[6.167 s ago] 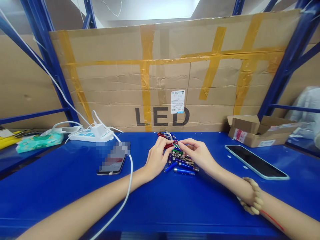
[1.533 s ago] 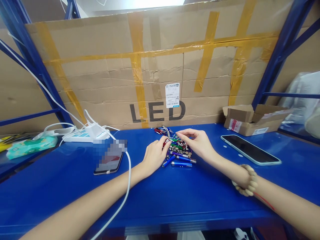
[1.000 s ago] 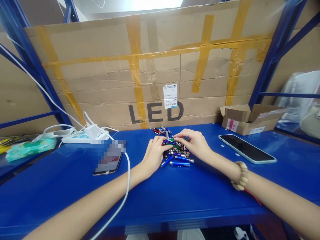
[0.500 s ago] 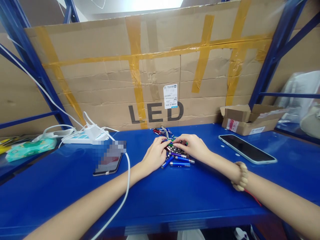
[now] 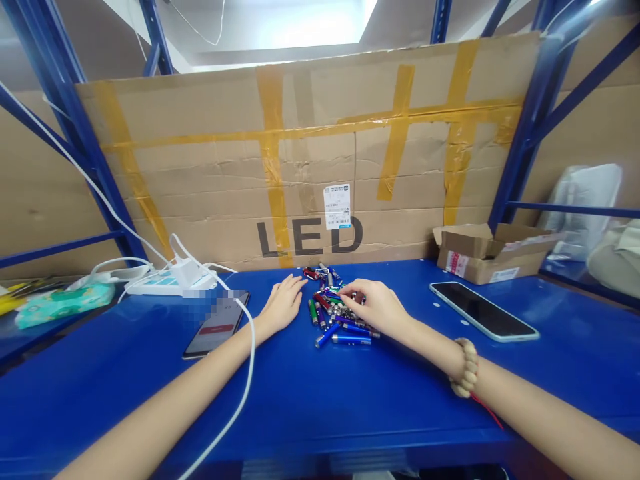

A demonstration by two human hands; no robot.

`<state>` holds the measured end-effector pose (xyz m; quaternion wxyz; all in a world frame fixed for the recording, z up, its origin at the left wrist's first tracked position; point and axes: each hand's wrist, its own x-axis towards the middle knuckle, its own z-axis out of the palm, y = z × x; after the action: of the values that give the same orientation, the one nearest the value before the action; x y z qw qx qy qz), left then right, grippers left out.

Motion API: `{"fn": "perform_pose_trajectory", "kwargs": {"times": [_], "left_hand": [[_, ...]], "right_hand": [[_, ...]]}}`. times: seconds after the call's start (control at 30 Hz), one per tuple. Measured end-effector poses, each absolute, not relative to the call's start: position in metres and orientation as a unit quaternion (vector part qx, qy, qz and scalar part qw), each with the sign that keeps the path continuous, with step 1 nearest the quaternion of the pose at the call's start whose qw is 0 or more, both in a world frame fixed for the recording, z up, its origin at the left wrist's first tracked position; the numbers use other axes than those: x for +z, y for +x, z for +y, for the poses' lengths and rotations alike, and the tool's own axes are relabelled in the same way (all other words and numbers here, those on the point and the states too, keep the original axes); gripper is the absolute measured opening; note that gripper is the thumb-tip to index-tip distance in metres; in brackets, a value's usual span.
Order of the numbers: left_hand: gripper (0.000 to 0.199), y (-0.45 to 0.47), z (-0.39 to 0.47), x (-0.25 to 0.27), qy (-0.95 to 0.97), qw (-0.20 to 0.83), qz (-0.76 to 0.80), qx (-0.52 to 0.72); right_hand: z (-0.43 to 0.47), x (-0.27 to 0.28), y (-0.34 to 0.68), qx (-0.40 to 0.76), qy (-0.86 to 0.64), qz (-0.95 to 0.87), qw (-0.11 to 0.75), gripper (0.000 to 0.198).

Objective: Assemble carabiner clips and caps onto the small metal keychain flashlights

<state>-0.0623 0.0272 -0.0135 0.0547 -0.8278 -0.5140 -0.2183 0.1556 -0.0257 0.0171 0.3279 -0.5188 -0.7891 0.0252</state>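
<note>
A heap of small shiny metal tubes, which look like mini flashlights, lies on the blue tabletop [image 5: 300, 400]; they are blue, green, red and purple. My left hand [image 5: 284, 303] rests just left of the heap, palm down with fingers stretched out and nothing in it. Over the right side of the heap, my right hand [image 5: 377, 305] has its thumb and fingertips closed together among the tubes. What they pinch is hard to make out. Two blue tubes lie at the near edge, one being a blue mini flashlight [image 5: 352, 340]. A green tube [image 5: 313, 312] lies nearest my left hand.
A phone [image 5: 210, 333] with a white cable [image 5: 245, 383] lies left, by a white power strip [image 5: 165, 281]. Another phone [image 5: 483, 310] lies right, before an open cardboard box [image 5: 490, 257]. A large cardboard sheet [image 5: 225, 187] marked LED stands behind.
My left hand has drawn back leftward from the heap and its fingers have straightened. My right hand stays at the heap. The camera view has tilted up slightly.
</note>
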Motion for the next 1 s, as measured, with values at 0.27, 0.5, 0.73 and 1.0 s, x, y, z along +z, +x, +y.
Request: {"fn": "perform_pose_trajectory", "kwargs": {"times": [0.27,0.5,0.73,1.0], "left_hand": [[0.038,-0.062,0.029,-0.014,-0.837,0.104,-0.504,-0.186],[0.039,-0.05,0.046,-0.003,-0.826,0.156,-0.52,-0.15],[0.027,-0.031,0.073,0.002,-0.803,0.114,-0.556,-0.184],[0.021,-0.037,0.055,0.011,-0.742,0.081,-0.6,-0.286]], "right_hand": [[-0.02,0.013,0.156,0.048,-0.518,-0.789,0.327,0.019],[-0.01,0.012,0.164,0.058,-0.534,-0.77,0.346,0.02],[-0.003,0.013,0.173,0.054,-0.519,-0.76,0.387,0.021],[-0.004,0.011,0.171,0.055,-0.506,-0.77,0.384,0.019]]}}
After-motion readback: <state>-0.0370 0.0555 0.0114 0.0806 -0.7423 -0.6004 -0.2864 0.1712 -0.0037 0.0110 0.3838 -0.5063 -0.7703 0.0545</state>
